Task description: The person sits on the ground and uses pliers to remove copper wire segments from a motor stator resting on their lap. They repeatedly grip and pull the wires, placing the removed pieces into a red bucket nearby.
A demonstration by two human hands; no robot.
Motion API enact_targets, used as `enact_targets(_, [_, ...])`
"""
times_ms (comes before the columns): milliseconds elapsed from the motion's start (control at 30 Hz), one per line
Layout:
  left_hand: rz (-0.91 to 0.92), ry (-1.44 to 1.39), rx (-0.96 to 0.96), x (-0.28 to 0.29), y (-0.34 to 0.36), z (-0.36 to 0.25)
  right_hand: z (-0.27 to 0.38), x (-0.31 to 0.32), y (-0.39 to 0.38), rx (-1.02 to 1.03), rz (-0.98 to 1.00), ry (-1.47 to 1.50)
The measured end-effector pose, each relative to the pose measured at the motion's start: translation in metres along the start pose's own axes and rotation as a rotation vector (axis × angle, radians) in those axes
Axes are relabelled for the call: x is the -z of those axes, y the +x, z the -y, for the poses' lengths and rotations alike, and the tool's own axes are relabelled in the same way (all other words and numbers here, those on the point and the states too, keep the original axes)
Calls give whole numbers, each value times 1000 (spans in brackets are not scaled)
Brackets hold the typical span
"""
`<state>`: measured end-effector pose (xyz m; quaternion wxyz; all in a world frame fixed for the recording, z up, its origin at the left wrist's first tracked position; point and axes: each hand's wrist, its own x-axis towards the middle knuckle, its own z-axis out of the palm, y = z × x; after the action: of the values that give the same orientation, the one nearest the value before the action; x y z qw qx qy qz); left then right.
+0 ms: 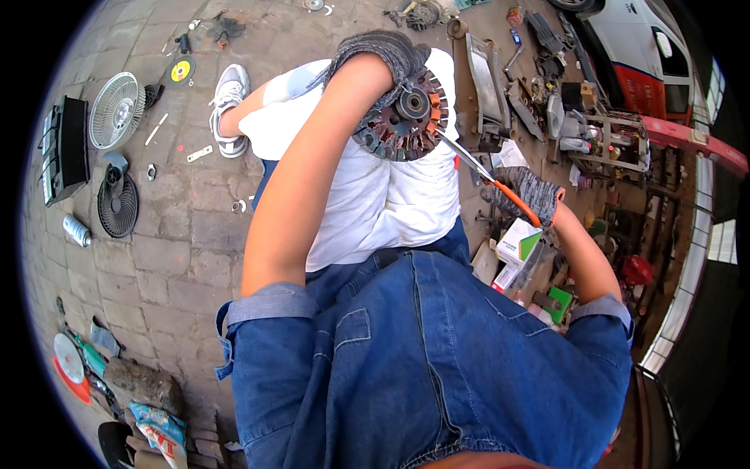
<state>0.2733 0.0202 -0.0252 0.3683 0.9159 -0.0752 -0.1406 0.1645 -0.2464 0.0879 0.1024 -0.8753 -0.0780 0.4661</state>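
Note:
Over my lap, on a white cloth [351,203], my gloved left hand [383,59] grips the upper rim of a round slotted motor stator [400,129]. A metal bearing ring sits near its middle, and orange pieces show in some of its slots. My gloved right hand [525,191] is closed around a slim tool with an orange handle [522,205] and a long metal front end; I cannot tell whether it is scissors or pliers. The tip reaches the stator's lower right rim. My left fingers are partly hidden behind the stator.
A white box [519,241] and other small items stand close below my right hand. Metal parts and a crowded rack [609,141] line the right side. On the paving at left lie a white fan guard [117,111], a dark fan [118,205] and a can [76,230].

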Motion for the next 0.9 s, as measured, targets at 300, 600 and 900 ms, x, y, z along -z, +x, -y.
enact_targets(300, [13,42,66,-3,-2,-5,-18,3,11,35,71,-53])
enact_targets(600, [72,37,41,-5,2,-10,-35,-8,12,6,113,238])
enact_targets(900, [74,117,-35,-5,3,-6,-46,-15,12,125,16,234])
